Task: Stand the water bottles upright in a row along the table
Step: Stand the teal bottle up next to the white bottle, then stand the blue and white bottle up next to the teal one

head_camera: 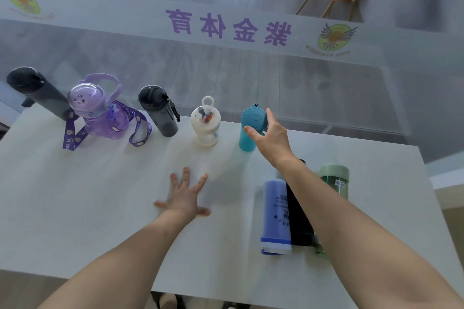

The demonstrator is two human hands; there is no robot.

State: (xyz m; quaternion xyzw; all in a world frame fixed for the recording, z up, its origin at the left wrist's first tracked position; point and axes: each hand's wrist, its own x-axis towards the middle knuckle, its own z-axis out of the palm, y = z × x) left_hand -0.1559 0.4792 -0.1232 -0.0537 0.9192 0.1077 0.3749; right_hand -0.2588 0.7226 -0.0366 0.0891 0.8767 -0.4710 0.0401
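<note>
Five bottles are standing in a row along the tabletop's far edge. The right hand is curling around the teal bottle at the row's right end. The left hand is lying spread flat, empty, mid-tabletop. Three more bottles are lying beneath the right forearm.

Worktop: pale matt laminate with a faint wood-grain texture. Tall black bottle at the far left corner: matt dark finish. Purple bottle: glossy translucent plastic with a clear domed lid; its strap is printed woven cloth. Smoke-grey bottle: translucent plastic, black cap. White bottle: cloudy translucent plastic. Teal bottle: smooth matt plastic. Blue bottle near the right edge: frosted plastic. Green bottle: translucent body, matt cap.
</note>
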